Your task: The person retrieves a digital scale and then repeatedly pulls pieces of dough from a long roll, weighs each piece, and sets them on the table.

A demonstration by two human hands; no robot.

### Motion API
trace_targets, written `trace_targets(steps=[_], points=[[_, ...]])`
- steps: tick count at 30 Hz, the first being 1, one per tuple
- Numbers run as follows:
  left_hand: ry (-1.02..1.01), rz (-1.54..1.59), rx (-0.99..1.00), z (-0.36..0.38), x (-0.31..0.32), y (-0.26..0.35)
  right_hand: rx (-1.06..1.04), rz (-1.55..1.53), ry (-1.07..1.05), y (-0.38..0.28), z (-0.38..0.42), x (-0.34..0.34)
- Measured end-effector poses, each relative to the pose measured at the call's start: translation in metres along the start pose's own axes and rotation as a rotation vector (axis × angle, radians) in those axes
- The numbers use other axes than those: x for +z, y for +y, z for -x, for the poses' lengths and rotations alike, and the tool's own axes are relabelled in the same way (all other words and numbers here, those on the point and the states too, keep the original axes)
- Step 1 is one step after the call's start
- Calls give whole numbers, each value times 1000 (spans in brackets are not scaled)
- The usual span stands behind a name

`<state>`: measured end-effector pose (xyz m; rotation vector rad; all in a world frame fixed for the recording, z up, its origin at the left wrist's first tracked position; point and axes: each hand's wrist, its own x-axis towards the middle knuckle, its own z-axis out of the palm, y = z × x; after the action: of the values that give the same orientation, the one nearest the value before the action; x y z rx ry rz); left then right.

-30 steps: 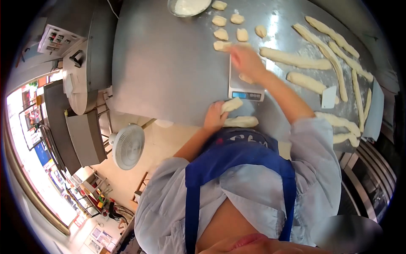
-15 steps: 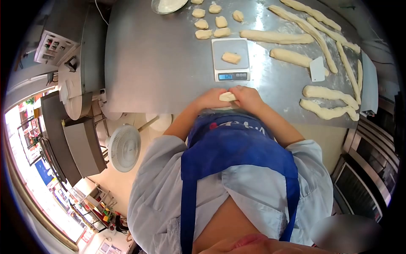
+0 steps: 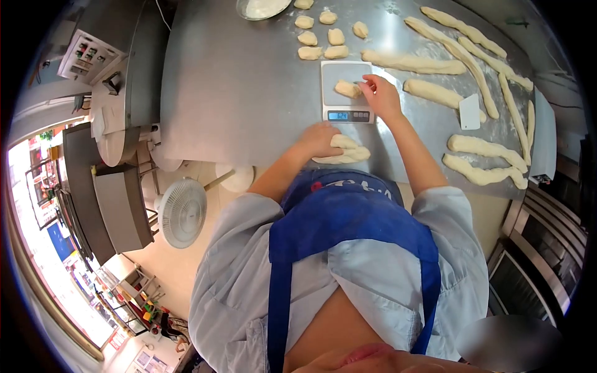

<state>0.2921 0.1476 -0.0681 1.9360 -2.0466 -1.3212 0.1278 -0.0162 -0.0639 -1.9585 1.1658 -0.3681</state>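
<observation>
On the kitchen scale [image 3: 333,71] rests a small dough piece [image 3: 347,89]. The fingers of my right hand [image 3: 382,96] are bent together at the right end of that piece; they appear to pinch it. My left hand [image 3: 318,140] is closed around the left part of a larger dough strip [image 3: 351,153] near the table's front edge. The strip looks folded or split, with two lobes pointing right. Part of it is hidden under my left fingers. The scale's display [image 3: 339,116] is lit, its digits small.
Several cut dough pieces [image 3: 336,36] lie behind the scale. Long dough ropes [image 3: 413,63] spread over the right side of the steel table [image 3: 236,93]. A white scraper [image 3: 470,112] leans on a thick dough roll [image 3: 431,93]. A bowl of flour [image 3: 264,7] stands at the back.
My right hand has left the larger dough by the apron and moved forward to the piece on the scale. My left hand stays on the larger dough, now more exposed. The view has shifted slightly.
</observation>
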Motion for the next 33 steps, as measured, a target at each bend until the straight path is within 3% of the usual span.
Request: trace_targets(steps=[1, 2, 4, 5, 7, 8, 9, 10, 11, 13, 14, 16, 17, 19, 20, 22, 23, 25, 26, 28, 32, 33], points=[[71, -7, 49, 2, -5, 2, 21, -18, 149, 4, -6, 4], [71, -11, 48, -1, -7, -1, 20, -21, 151, 8, -8, 8], [391, 126, 56, -7, -11, -3, 34, 33, 40, -1, -6, 11], [391, 125, 53, -10, -12, -3, 18, 8, 56, -5, -2, 13], [765, -43, 124, -13, -30, 11, -87, 37, -10, -22, 6, 11], [764, -44, 123, -17, -34, 13, -187, 68, -74, -32, 13, 9], [770, 26, 261, -23, -40, 15, -241, 72, -127, -56, 24, -3], [769, 97, 403, -28, -44, 17, -232, 72, -121, -62, 28, -13], [760, 100, 414, -30, -47, 20, -192, 48, -145, -64, 32, -21], [270, 109, 249, -33, -55, 24, -80, -36, -156, -59, 39, -31], [266, 105, 261, -40, -54, 18, -74, -33, -144, -58, 44, -33], [181, -281, 486, -55, -59, 9, -26, -89, -157, -60, 56, -32], [181, -284, 491, -62, -56, 9, -24, -132, -100, -62, 60, -27], [368, -76, 221, -72, -60, 34, -6, -292, -62, -80, 70, -22], [369, -76, 224, -83, -52, 38, 12, -453, -24, -90, 74, -22], [813, -138, -18, -96, -43, 47, 10, -484, 0, -95, 76, -27], [810, -137, -11, -94, -38, 44, 3, -493, 99, -81, 72, -25], [986, -502, 323, -67, -52, 54, 59, -481, 219, -64, 71, -42], [989, -504, 324, -54, -47, 52, 77, -456, 301, -40, 71, -42], [285, -320, 362, -23, -15, 43, 167, -339, 366, 10, 79, -49], [279, -273, 168, -22, 30, 22, 222, -296, 230, 28, 101, -27], [378, -194, 159, -22, 34, 20, 245, -269, 171, 30, 107, -14]])
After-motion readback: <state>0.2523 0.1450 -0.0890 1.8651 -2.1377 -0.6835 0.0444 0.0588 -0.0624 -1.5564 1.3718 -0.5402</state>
